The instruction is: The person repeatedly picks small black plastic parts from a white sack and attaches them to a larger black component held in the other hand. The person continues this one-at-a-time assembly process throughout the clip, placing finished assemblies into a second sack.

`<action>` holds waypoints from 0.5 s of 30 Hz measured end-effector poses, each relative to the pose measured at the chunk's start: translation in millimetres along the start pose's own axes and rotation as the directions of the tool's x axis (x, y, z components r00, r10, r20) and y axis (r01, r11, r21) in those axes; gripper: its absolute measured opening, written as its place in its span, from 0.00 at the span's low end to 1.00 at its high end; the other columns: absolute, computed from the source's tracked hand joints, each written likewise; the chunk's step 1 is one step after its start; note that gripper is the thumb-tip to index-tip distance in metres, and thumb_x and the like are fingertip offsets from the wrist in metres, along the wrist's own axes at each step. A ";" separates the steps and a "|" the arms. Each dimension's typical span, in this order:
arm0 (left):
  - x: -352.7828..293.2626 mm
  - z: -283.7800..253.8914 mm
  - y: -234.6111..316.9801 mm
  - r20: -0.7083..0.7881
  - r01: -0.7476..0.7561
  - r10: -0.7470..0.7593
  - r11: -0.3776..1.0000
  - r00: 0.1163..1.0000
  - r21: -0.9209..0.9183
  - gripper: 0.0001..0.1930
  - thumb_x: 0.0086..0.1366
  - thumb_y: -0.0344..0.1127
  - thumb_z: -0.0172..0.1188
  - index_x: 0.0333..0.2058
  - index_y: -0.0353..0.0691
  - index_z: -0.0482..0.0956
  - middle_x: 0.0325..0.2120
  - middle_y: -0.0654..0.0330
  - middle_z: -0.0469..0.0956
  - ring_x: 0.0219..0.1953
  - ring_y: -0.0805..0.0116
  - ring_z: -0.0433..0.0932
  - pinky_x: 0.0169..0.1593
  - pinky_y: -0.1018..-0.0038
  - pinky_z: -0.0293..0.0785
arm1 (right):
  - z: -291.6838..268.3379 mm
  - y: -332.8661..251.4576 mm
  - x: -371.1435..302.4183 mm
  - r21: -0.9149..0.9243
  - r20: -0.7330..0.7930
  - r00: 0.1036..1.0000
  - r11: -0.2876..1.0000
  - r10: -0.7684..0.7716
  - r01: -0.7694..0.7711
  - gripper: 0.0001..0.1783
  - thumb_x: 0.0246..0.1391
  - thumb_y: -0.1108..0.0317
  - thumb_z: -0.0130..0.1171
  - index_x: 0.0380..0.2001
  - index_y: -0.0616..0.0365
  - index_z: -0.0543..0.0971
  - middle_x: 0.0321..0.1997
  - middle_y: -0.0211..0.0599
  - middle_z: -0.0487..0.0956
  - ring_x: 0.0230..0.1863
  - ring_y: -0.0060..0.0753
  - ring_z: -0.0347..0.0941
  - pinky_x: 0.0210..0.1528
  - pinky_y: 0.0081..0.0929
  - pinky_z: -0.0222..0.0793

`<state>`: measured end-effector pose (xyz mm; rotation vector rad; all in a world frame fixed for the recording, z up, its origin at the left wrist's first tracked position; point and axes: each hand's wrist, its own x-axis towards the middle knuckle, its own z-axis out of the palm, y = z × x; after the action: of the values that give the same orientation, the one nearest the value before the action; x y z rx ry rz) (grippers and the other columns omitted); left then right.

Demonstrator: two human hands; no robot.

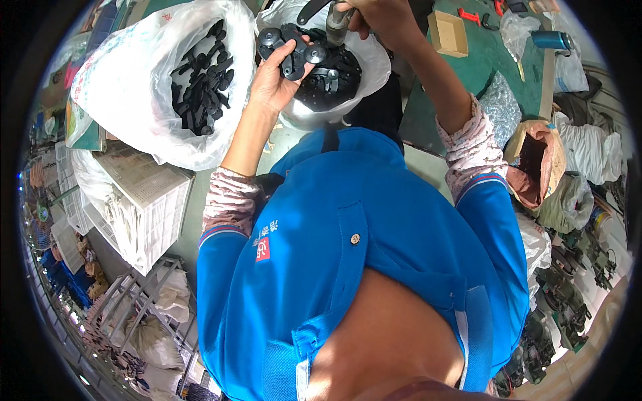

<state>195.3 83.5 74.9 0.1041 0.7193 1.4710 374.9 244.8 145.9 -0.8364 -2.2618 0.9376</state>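
My left hand is closed around a cluster of black plastic parts with round shiny discs, and it hangs over the near left rim of a white plastic-lined container. More black parts fill that container. My right hand is closed on a grey cylindrical tool, just to the right of the held parts. A dark curved piece shows beside the tool, its far end cut off by the upper edge. Whether the tool touches the parts I cannot tell.
At left, a large white sack lies open with loose black pieces inside. A white plastic crate stands below it. On the green table at right are a cardboard box, bubble wrap and a blue cylinder.
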 end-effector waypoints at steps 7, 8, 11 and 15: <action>14.5 -5.7 -3.3 -0.155 -0.055 0.040 0.995 0.987 -0.088 0.12 0.62 0.28 0.65 0.44 0.39 0.75 0.43 0.57 0.79 0.46 0.61 0.80 0.49 0.59 0.82 | 5.4 -28.8 -14.1 0.514 0.085 0.920 0.774 0.383 -0.370 0.13 0.64 0.70 0.49 0.27 0.64 0.77 0.17 0.34 0.77 0.15 0.22 0.73 0.17 0.18 0.66; 15.6 0.6 -2.8 -0.145 -0.046 0.032 0.994 0.989 -0.096 0.12 0.62 0.28 0.65 0.43 0.39 0.76 0.43 0.57 0.79 0.47 0.61 0.79 0.50 0.59 0.82 | 25.3 13.1 -43.0 0.551 0.035 0.935 0.774 0.353 -0.313 0.22 0.59 0.64 0.63 0.53 0.63 0.77 0.37 0.34 0.83 0.28 0.16 0.75 0.28 0.15 0.69; 13.5 -6.9 -2.5 -0.127 -0.020 0.009 0.996 0.992 -0.084 0.12 0.63 0.29 0.64 0.46 0.39 0.76 0.43 0.57 0.80 0.48 0.62 0.79 0.51 0.59 0.81 | 44.2 7.2 -74.7 0.512 0.099 0.922 0.775 0.374 -0.369 0.26 0.52 0.51 0.70 0.45 0.60 0.80 0.34 0.36 0.83 0.34 0.19 0.77 0.32 0.20 0.73; 3.8 -4.1 -10.2 -0.052 0.011 -0.013 0.999 0.999 -0.034 0.12 0.64 0.29 0.64 0.46 0.38 0.77 0.42 0.56 0.81 0.46 0.62 0.81 0.52 0.59 0.80 | 89.1 8.7 -97.9 0.644 -0.053 0.915 0.714 0.401 -0.275 0.21 0.52 0.57 0.70 0.42 0.61 0.80 0.34 0.30 0.81 0.33 0.17 0.73 0.38 0.21 0.69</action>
<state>201.8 84.1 65.3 0.0354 0.7360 1.4782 381.8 142.8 61.4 -0.9828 -1.4776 1.5896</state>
